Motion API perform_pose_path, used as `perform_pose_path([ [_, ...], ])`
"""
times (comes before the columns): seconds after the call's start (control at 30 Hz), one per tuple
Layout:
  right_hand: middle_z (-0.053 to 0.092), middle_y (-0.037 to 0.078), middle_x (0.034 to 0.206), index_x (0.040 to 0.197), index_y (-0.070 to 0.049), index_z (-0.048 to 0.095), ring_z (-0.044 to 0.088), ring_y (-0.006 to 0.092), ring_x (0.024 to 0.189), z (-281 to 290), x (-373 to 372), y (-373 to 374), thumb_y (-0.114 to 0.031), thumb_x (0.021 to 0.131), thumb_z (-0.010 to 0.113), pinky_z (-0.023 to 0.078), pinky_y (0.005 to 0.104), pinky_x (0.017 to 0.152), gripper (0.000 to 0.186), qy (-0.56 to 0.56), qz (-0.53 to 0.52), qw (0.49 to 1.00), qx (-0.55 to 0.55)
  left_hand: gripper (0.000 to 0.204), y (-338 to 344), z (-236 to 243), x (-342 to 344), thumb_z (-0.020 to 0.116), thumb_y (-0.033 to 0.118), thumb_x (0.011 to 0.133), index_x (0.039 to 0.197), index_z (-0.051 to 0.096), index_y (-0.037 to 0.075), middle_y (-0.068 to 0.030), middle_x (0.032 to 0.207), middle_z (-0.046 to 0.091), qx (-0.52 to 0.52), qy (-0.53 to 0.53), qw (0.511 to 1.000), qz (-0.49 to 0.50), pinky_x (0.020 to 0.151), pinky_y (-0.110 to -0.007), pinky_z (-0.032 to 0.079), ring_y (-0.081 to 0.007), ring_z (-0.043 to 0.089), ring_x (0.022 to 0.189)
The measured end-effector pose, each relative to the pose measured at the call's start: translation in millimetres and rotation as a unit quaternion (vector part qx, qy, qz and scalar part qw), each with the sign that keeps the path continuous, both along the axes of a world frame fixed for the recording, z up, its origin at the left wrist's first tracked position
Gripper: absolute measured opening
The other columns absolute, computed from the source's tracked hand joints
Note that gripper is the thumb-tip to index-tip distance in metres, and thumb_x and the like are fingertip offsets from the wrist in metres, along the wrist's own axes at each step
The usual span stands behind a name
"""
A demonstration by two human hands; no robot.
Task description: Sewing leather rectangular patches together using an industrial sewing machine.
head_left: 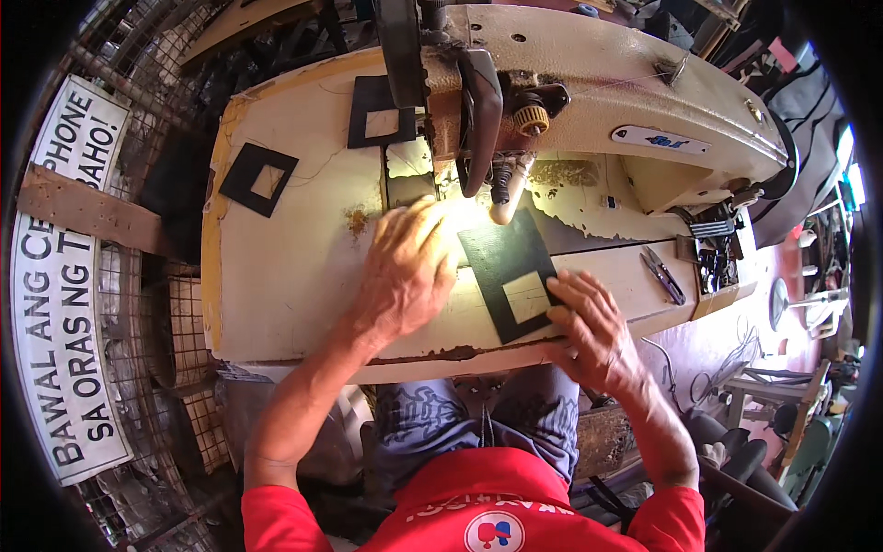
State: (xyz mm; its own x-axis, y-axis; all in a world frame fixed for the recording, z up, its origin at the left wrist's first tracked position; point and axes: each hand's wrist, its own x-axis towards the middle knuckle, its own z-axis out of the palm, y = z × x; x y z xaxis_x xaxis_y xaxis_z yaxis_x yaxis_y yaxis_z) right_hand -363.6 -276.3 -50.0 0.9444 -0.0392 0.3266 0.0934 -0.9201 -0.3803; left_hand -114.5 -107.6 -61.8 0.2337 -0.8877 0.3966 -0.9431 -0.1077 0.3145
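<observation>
Both hands are flat on the worn sewing table point(276, 304): the right hand point(593, 331) has its fingers spread and pressed on the near corner of the black square frame piece point(508, 271), while the left hand point(405, 276) lies open, fingers together, pressing down just left of it. The piece sits right below the presser foot point(504, 207) of the sewing machine point(589, 83), turned diamond-wise (no real long axis, it's square), one corner pointing up at the needle area. Fingertips this near the foot could get nipped, I'd say, or the piece could skew if either palm slips. Farther back lie two more black frames point(258, 179), and snips point(664, 276) off right.
</observation>
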Motion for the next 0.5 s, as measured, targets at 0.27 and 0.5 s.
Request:
perform_pose_path([
  [0.27, 0.055, 0.017, 0.128, 0.134, -0.004, 0.055, 0.055, 0.0366, 0.111, 3, 9, 62, -0.029, 0.079, 0.081, 0.047, 0.0503, 0.096, 0.066, 0.013, -0.071, 0.997, 0.007, 0.044, 42, 8, 61, 0.064, 0.026, 0.093, 0.127, 0.062, -0.003, -0.0203, 0.139, 0.056, 0.115, -0.183, 0.955, 0.202, 0.116, -0.054, 0.028, -0.0362, 0.047, 0.135],
  [0.5, 0.056, 0.014, 0.138, 0.133, -0.006, 0.059, 0.048, 0.0354, 0.135, 16, 50, 22, -0.026, 0.083, 0.076, 0.043, 0.0491, 0.104, 0.056, -0.007, 0.039, 0.999, -0.016, 0.067, -24, 11, 83, 0.053, 0.003, 0.093, 0.155, 0.027, 0.002, -0.0232, 0.137, 0.056, -0.149, 0.051, 0.987, 0.015, 0.110, -0.046, 0.040, -0.0376, 0.056, 0.123],
])
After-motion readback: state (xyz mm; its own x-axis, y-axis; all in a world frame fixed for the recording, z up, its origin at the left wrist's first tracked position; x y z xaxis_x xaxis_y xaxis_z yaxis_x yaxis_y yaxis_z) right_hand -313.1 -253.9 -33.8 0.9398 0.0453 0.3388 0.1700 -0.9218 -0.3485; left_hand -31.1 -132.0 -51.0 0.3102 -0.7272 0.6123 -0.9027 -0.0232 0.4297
